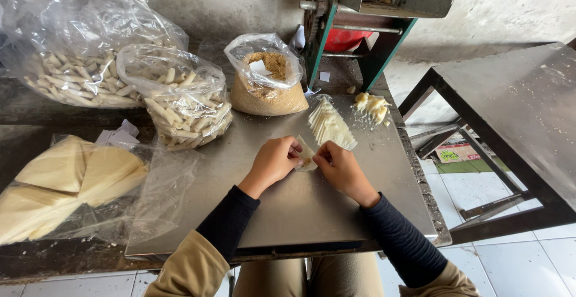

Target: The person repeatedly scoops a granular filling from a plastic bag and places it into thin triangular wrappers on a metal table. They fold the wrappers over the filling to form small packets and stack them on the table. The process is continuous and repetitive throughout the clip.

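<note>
Pale dough, a thin triangular wrapper [306,155], lay pinched between the two hands near the middle of a steel worktop [288,213]. The left hand [273,162] was curled with its fingertips closed on the wrapper's left edge, and the right hand [341,166] was curled the same way on the right edge, so that both hands gripped the one piece and nearly met over it; what lay inside the fold was too small to tell. Just beyond the right hand a fanned stack of wrappers [329,126] rested on the steel, and a little farther to the right sat a small heap of dough scraps [372,106]. Behind the hands stood an open plastic bag of brown crumbly filling [267,90]. To its left a clear bag of finished pale rolls [186,108] leaned beside a second, larger bag of rolls [72,75] near the wall. At the far left, on the darker bench, a plastic bag held big folded sheets of dough [66,183]. A hand-cranked machine with a green frame [372,15] stood at the back edge of the worktop, and a dark metal table [522,105] stood apart on the right above a tiled floor [516,261].
</note>
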